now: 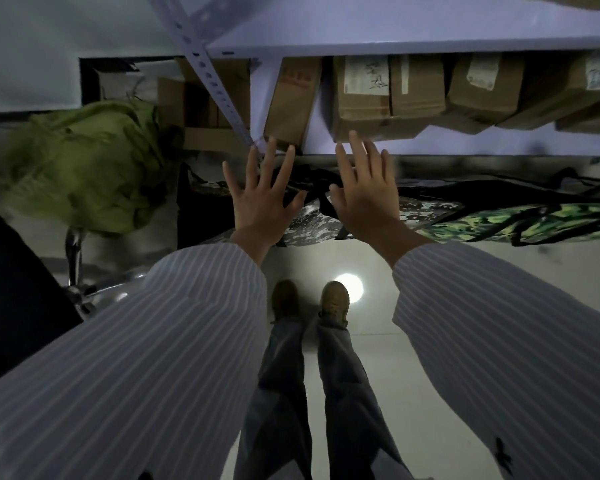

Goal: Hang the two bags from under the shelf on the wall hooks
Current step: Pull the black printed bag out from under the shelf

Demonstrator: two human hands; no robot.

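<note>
1. Reaching forward, the left hand (260, 202) and right hand (364, 199) are spread wide and hold nothing.
2. Pick-up seems about to begin: the grey camouflage bag (305, 220) and green camouflage bag (499, 223) lie under the shelf (465, 147); next, fingers must close on a strap (326, 206).
3. Wall hooks are out of view; shadow swallows the bags' backs.

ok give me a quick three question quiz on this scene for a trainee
1. True or false: the left hand is holding a bag strap.
2. What stands on the shelf? A cardboard boxes B bottles C books
3. Fill in: the green camouflage bag lies to the ___ of the grey camouflage bag.
Key: 1 false; 2 A; 3 right
</note>
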